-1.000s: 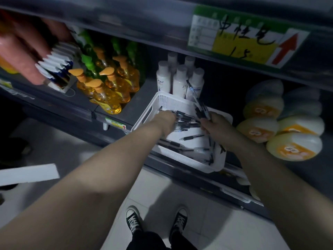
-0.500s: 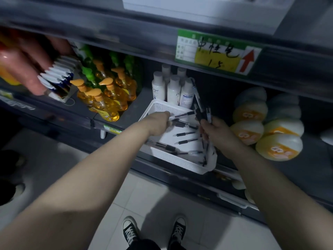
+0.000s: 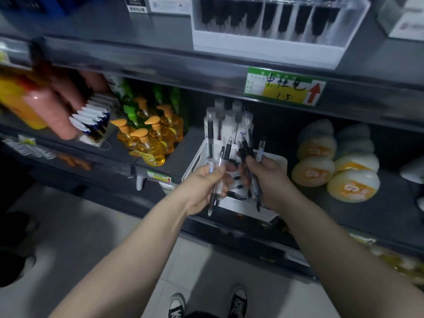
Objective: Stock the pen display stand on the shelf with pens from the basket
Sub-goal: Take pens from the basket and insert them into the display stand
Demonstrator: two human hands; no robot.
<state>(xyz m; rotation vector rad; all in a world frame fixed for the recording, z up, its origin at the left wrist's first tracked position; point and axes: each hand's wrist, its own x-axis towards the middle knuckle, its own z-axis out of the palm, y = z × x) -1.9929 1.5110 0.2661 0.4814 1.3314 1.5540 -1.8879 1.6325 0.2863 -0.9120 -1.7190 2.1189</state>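
Observation:
My left hand (image 3: 206, 187) grips a small bunch of black-and-clear pens (image 3: 216, 166), held upright above the white basket (image 3: 196, 157). My right hand (image 3: 267, 180) holds several more pens (image 3: 249, 154), their tips fanned upward. The basket sits on the lower shelf, mostly hidden behind both hands, with a few pens left inside. The white pen display stand (image 3: 266, 47) stands on the upper shelf, above and slightly right of my hands. Its clear compartments are lined with black pens.
Orange soap pump bottles (image 3: 149, 138) and white bottles (image 3: 229, 120) stand on the lower shelf left of and behind the basket. Round wrapped packs (image 3: 332, 161) lie on its right. Another person's hand (image 3: 57, 111) reaches in at far left. A green-yellow price tag (image 3: 284, 88) marks the shelf edge.
Both hands have lifted out of the basket, each with pens in it. The view has tilted upward, bringing the pen display stand on the upper shelf into sight.

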